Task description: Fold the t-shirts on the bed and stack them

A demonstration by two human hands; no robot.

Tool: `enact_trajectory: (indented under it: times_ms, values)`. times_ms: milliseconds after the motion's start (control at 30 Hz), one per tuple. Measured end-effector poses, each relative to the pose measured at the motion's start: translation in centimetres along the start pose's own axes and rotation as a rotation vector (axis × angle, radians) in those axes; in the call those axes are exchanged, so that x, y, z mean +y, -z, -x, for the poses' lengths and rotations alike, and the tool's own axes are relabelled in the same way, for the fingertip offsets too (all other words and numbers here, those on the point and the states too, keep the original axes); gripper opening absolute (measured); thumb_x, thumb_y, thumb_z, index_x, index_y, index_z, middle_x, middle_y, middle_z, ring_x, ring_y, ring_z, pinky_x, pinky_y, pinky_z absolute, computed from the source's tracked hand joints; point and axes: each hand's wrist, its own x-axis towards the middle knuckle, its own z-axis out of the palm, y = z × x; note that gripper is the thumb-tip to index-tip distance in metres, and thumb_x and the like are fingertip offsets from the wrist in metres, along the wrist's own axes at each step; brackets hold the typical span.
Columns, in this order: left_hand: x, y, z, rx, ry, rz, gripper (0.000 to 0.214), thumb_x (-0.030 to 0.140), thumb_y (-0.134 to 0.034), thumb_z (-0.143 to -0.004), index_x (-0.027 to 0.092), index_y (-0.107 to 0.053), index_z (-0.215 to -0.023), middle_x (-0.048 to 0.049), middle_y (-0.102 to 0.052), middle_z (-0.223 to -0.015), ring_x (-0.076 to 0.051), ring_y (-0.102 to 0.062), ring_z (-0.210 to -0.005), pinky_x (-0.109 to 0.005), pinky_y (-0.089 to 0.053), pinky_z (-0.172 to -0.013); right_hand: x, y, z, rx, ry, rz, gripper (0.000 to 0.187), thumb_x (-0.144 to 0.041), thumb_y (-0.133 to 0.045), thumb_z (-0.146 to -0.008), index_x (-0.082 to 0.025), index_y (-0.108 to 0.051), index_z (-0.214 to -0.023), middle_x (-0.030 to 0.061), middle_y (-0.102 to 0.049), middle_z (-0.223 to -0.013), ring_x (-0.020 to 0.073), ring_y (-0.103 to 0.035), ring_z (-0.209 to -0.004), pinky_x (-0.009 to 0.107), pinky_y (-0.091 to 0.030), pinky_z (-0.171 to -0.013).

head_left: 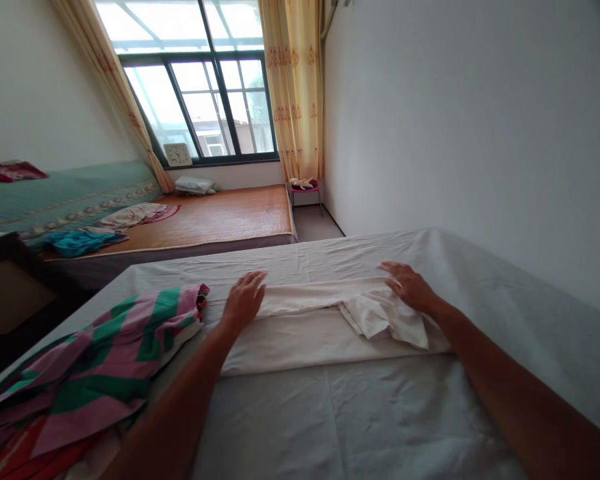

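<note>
A cream-white garment (310,333) lies partly folded on a bed covered with a white sheet (340,413). My left hand (244,300) rests flat on the garment's left end, fingers stretched out. My right hand (409,285) lies flat on its right end, pressing the folded top edge, fingers extended. A loose flap of the same cloth (380,319) bunches between my hands, nearer the right one.
A pink-and-green striped cloth (105,353) lies crumpled at the bed's left. Beyond is a low platform with a bamboo mat (220,217), scattered clothes (83,241), a clock (177,155) on the windowsill and a small pink stool (305,188). A white wall (455,120) runs along the right.
</note>
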Motion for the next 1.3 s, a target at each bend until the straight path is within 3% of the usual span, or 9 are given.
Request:
enact_trajectory:
  times_ms: [67,167,300,400,567,767,933,1100,1300]
  values:
    - [2.4,-0.6,0.5,-0.186,-0.194,0.101,0.043,0.037,-0.033,-0.095,0.025,-0.049,-0.133,-0.0048,-0.045,-0.142,-0.021,-0.035,-0.133,-0.039,-0.029,-0.109,-1.8,-0.3,0.2,-0.205,0.137,-0.071,0.046,-0.041,-0.037,-0.091,-0.024,-0.050,-0.132,0.0058,-0.047,-0.140,0.0223,-0.037,-0.132,0.042,-0.027,-0.110]
    - [3.6,-1.4,1.6,-0.407,-0.268,0.146,0.048,0.047,-0.035,-0.094,0.033,-0.039,-0.139,-0.0018,-0.034,-0.149,-0.023,-0.026,-0.138,-0.044,-0.023,-0.112,-1.8,-0.5,0.8,-0.361,0.110,-0.056,0.050,-0.048,-0.040,-0.089,-0.025,-0.050,-0.133,0.0047,-0.044,-0.143,0.0242,-0.035,-0.134,0.044,-0.025,-0.111]
    - [2.1,-1.6,2.0,-0.439,-0.200,0.132,0.048,0.047,-0.032,-0.095,0.032,-0.038,-0.140,-0.0037,-0.032,-0.150,-0.025,-0.025,-0.139,-0.048,-0.022,-0.111,1.4,1.9,1.6,-0.249,-0.071,-0.019,0.044,-0.040,-0.046,-0.085,-0.022,-0.060,-0.122,0.0091,-0.055,-0.132,0.0267,-0.044,-0.125,0.046,-0.031,-0.106]
    - [2.9,-0.8,1.2,-0.378,-0.228,0.147,0.044,0.044,-0.041,-0.092,0.027,-0.051,-0.131,-0.0076,-0.044,-0.142,-0.027,-0.033,-0.134,-0.047,-0.027,-0.110,2.0,5.5,2.2,-0.277,-0.045,-0.126,0.036,-0.031,-0.055,-0.075,-0.023,-0.068,-0.108,0.0076,-0.065,-0.116,0.0269,-0.053,-0.112,0.042,-0.038,-0.099]
    - [10.9,0.6,-0.6,-0.355,-0.539,0.307,0.037,0.033,-0.058,-0.085,0.030,-0.058,-0.122,-0.0048,-0.053,-0.134,-0.024,-0.040,-0.129,-0.042,-0.032,-0.107,-1.9,9.9,4.3,-0.641,0.148,-0.321,0.035,-0.019,-0.060,-0.066,-0.024,-0.070,-0.098,0.0043,-0.066,-0.103,0.0235,-0.058,-0.098,0.034,-0.042,-0.089]
    - [18.5,-1.7,-1.7,-0.361,-0.694,0.447,0.040,0.030,-0.063,-0.081,0.030,-0.058,-0.120,-0.0036,-0.059,-0.126,-0.020,-0.047,-0.123,-0.036,-0.034,-0.105,-3.2,9.0,7.2,-0.549,0.159,-0.380,0.018,-0.034,-0.064,-0.075,-0.024,-0.073,-0.087,0.0055,-0.067,-0.092,0.0232,-0.056,-0.094,0.036,-0.039,-0.091]
    - [19.0,-3.2,-1.9,-0.371,-0.593,0.541,0.017,0.028,-0.055,-0.085,0.024,-0.068,-0.094,-0.0049,-0.069,-0.100,-0.019,-0.061,-0.098,-0.030,-0.041,-0.091,-1.7,8.5,7.0,-0.385,-0.016,-0.535,0.036,-0.050,-0.056,-0.081,-0.019,-0.070,-0.093,0.0080,-0.068,-0.096,0.0232,-0.058,-0.094,0.035,-0.042,-0.089]
    - [18.2,-3.8,-1.9,-0.250,-0.231,0.645,0.020,0.033,-0.043,-0.090,0.020,-0.058,-0.090,0.0002,-0.061,-0.073,-0.013,-0.054,-0.064,-0.024,-0.040,-0.064,-1.1,7.3,4.5,-0.166,-0.252,-0.665,0.041,-0.056,-0.047,-0.083,-0.018,-0.057,-0.094,0.0040,-0.065,-0.081,0.0178,-0.059,-0.077,0.029,-0.047,-0.071]
    - [18.5,-5.7,-3.3,-0.207,0.143,0.583,0.011,0.029,-0.039,-0.089,0.023,-0.047,-0.094,0.0049,-0.053,-0.059,-0.013,-0.049,-0.056,-0.023,-0.033,-0.056,-0.7,2.4,1.5,0.080,-0.458,-0.353,0.023,-0.041,-0.043,-0.088,-0.021,-0.053,-0.092,0.0033,-0.065,-0.075,0.0171,-0.060,-0.069,0.026,-0.043,-0.060]
